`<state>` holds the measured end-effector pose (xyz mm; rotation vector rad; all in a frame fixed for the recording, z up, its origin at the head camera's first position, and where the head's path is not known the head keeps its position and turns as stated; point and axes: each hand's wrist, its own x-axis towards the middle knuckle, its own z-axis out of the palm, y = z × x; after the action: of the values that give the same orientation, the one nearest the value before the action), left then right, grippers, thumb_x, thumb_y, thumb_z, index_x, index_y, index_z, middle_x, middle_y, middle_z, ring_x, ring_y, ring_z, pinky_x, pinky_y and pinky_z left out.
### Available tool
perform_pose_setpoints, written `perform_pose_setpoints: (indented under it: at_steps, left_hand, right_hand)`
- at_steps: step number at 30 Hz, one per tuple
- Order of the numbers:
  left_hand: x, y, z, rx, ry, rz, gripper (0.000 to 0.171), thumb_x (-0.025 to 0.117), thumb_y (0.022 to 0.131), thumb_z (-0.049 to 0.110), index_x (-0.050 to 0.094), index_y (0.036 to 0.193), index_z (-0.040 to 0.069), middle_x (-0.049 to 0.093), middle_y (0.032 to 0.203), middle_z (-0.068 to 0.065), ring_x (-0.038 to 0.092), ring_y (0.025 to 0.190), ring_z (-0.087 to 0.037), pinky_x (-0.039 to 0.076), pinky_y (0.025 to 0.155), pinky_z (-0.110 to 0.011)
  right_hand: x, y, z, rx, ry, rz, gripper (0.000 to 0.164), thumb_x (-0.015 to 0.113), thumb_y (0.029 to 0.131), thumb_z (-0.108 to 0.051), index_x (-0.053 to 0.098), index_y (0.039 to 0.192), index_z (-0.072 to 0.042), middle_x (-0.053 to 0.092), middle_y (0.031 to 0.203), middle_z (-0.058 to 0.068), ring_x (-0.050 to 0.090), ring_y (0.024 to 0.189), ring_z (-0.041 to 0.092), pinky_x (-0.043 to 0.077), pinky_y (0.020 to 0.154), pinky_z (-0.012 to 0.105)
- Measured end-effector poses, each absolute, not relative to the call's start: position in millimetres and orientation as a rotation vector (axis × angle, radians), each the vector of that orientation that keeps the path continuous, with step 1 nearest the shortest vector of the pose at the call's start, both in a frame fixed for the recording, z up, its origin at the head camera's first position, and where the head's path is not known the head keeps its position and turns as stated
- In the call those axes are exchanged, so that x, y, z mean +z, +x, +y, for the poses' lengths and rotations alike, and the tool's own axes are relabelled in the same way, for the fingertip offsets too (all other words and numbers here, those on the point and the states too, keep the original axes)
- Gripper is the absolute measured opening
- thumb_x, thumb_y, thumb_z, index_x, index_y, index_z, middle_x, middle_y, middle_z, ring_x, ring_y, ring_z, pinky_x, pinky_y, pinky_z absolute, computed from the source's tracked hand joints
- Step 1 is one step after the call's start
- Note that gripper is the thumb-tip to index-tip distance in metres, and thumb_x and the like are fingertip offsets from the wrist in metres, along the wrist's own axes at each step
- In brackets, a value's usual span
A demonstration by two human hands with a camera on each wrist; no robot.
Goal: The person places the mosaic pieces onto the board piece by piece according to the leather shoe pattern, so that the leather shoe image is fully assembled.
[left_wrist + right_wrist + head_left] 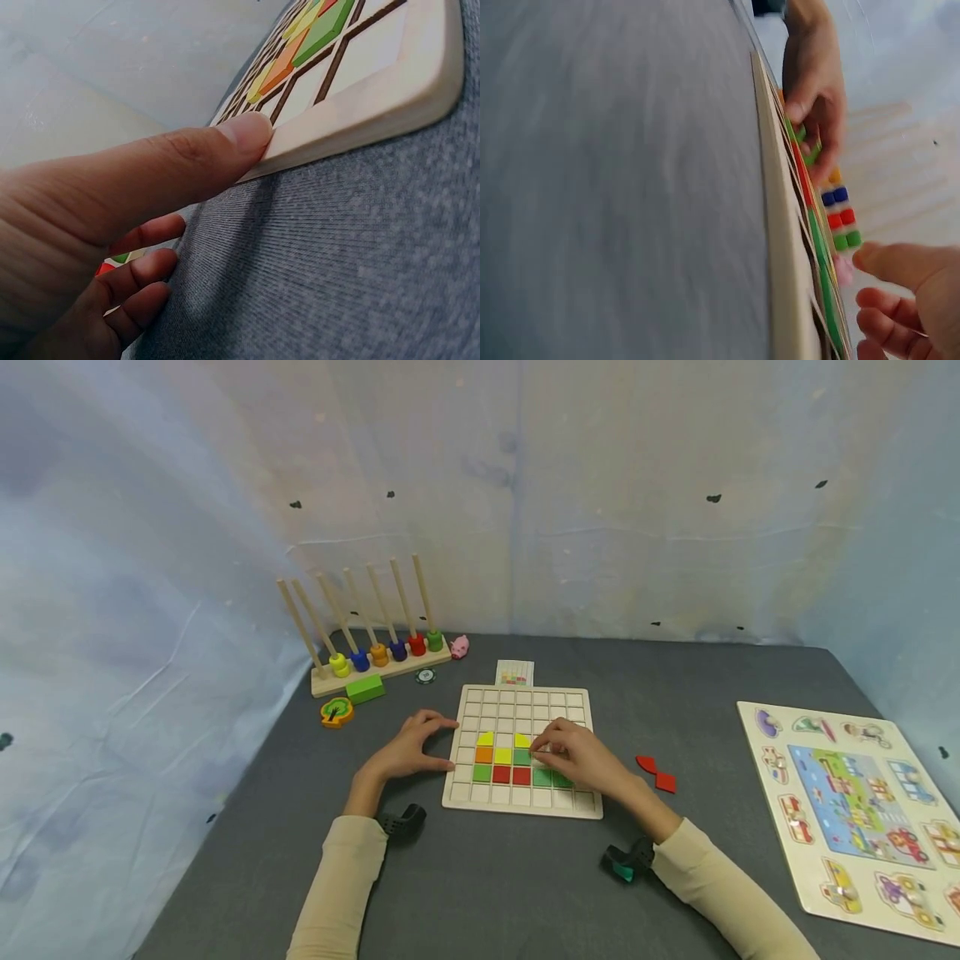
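Observation:
A wooden grid board (pixel 522 805) lies on the grey cloth, bearing yellow, orange, green and red tiles. My left hand (pixel 408 747) is spread at the board's left edge, with its thumb (pixel 244 135) touching the rim. Over the board's right half hovers my right hand (pixel 581 756), fingertips near a green tile (pixel 522 757) and a yellow tile (pixel 522 741). The right wrist view shows its thumb (pixel 892 262) apart from the other fingers, and no piece between them. Part of the board's lower right is hidden under this hand. A small pattern card (pixel 515 668) lies behind the board.
Two red pieces (pixel 665 782) lie right of my right hand. A picture puzzle board (pixel 772 802) occupies the far right. At the back left stand a peg stacker (pixel 405 665), a green block (pixel 365 688), a toy tree (pixel 337 712), a chip (pixel 425 676) and a pink pig (pixel 460 647).

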<state>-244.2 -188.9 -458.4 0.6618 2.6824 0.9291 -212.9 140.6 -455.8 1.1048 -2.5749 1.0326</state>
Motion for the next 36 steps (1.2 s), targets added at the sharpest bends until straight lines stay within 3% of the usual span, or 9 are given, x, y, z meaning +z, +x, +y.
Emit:
perform_pose_setpoints:
  at_steps: [9,15,21,26,36]
  left_hand:
    - [-458.7,-244.6,-189.7,0.921,0.669,2.684,0.068,0.076,0.075,0.042,0.049,0.135,0.023,0.037,0.134,-0.007,0.033,0.121,-0.028,0.029,0.100,-0.053]
    - [-459.3,-245.0,-189.9,0.928,0.669,2.678,0.069,0.076,0.075,0.042,0.049,0.135,0.023,0.036,0.134,-0.007,0.032,0.121,-0.028,0.029,0.100,-0.054]
    - [-458.5,-244.7,-189.8,0.930,0.661,2.679,0.069,0.076,0.075,0.042,0.049,0.135,0.023,0.037,0.134,-0.007,0.032,0.121,-0.028,0.029,0.101,-0.054]
    - [-456.8,-244.1,-190.0,0.931,0.660,2.680,0.069,0.076,0.075,0.042,0.049,0.135,0.023,0.037,0.134,-0.008,0.032,0.121,-0.029,0.029,0.101,-0.054]
    - [-459.3,-245.9,-189.8,0.924,0.645,2.678,0.069,0.076,0.075,0.042,0.049,0.135,0.024,0.036,0.135,-0.007,0.032,0.121,-0.028,0.029,0.100,-0.055]
  right_hand:
    - [-443.7,-204.6,205.7,0.928,0.915,-2.638,0.020,0.069,0.085,-0.012,0.067,0.104,-0.007,0.059,0.098,0.007,0.045,0.067,0.007,0.039,0.056,0.024]
    - [-437.9,-190.8,244.3,0.860,0.813,-2.774,0.034,0.075,0.079,-0.016,0.064,0.110,-0.007,0.058,0.100,0.008,0.050,0.078,0.017,0.042,0.063,0.029]
    - [-435.1,-179.4,270.2,0.790,0.751,-2.920,0.045,0.081,0.072,-0.023,0.061,0.107,-0.004,0.055,0.092,0.004,0.049,0.078,0.016,0.042,0.067,0.030]
    - [-433.4,-173.6,279.1,0.829,0.785,-2.960,0.037,0.081,0.072,-0.020,0.060,0.098,-0.004,0.055,0.081,0.000,0.051,0.072,0.013,0.043,0.064,0.028]
    - [-434.5,-167.1,285.6,0.847,0.817,-2.970,0.026,0.078,0.076,-0.016,0.059,0.092,-0.007,0.054,0.078,-0.003,0.049,0.069,0.007,0.042,0.061,0.026]
